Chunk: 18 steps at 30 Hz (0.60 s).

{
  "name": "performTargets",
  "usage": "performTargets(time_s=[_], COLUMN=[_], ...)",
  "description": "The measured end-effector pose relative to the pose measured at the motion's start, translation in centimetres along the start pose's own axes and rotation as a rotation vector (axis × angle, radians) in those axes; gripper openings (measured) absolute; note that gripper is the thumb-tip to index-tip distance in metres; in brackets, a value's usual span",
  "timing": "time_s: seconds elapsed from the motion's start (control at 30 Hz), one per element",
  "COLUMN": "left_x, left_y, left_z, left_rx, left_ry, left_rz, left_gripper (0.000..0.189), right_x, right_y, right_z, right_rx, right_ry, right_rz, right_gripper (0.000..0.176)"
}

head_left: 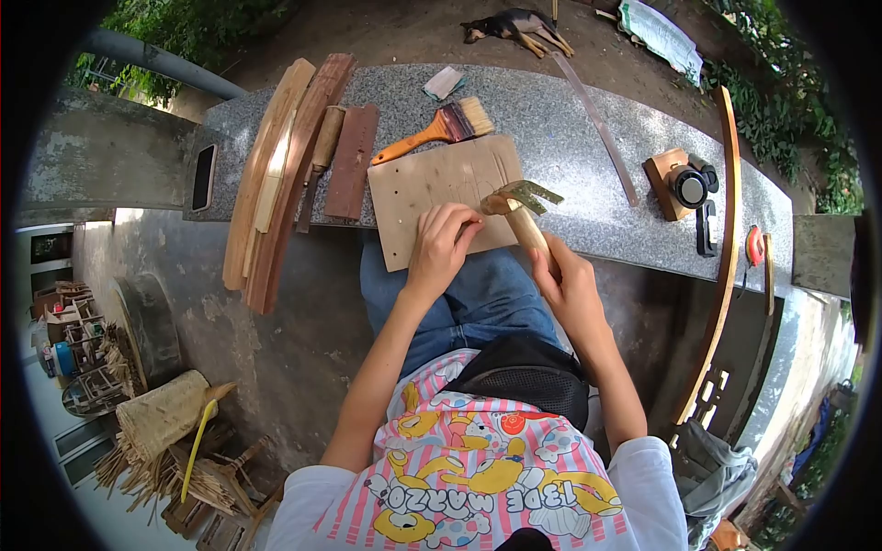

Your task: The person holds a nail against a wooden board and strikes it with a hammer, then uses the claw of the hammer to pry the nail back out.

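Firmly, right hand (571,286) clasping hammer (522,213), over board (427,188)

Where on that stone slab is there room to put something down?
Bare granite lies between the brush and the metal strip, and right of the hammer in the right hand up to that strip. The left end of the slab is crowded with slats; the board under the left hand fills the middle.

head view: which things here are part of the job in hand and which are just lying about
In hand:
hammer, gripped by the right hand
wooden board, under the left hand

Lying about:
paintbrush, wooden strips, phone and metal bar, all on the stone slab
dog, on the ground beyond it
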<state>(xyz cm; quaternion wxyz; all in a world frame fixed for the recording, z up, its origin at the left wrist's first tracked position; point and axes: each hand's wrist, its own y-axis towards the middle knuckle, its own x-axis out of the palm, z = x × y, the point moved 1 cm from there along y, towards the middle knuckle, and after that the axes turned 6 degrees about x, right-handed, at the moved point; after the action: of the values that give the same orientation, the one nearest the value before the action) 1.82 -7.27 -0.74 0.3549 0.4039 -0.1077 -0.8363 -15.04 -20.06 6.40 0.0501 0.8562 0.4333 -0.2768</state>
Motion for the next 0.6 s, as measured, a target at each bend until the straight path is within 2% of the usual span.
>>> performTargets(time_s=[0.07, 0.33, 0.53, 0.6], left_x=[-0.2, 0.0, 0.1, 0.2], left_y=[0.1, 0.0, -0.1, 0.0], left_z=[0.1, -0.3, -0.4, -0.3], left_rx=[0.069, 0.033, 0.034, 0.037], left_ry=[0.014, -0.015, -0.021, -0.018], left_rz=[-0.027, -0.002, 0.012, 0.016], left_gripper=[0.017, 0.017, 0.017, 0.016], right_x=[-0.4, 0.0, -0.2, 0.1], right_y=[-0.6, -0.9, -1.5, -0.9], right_z=[-0.6, -0.2, -0.5, 0.0], right_rx=[-0.036, -0.117, -0.173, -0.137], right_ry=[-0.010, -0.073, -0.091, -0.145], right_rz=[0.008, -0.054, 0.053, -0.024], right_gripper=[0.024, 0.028, 0.028, 0.029])
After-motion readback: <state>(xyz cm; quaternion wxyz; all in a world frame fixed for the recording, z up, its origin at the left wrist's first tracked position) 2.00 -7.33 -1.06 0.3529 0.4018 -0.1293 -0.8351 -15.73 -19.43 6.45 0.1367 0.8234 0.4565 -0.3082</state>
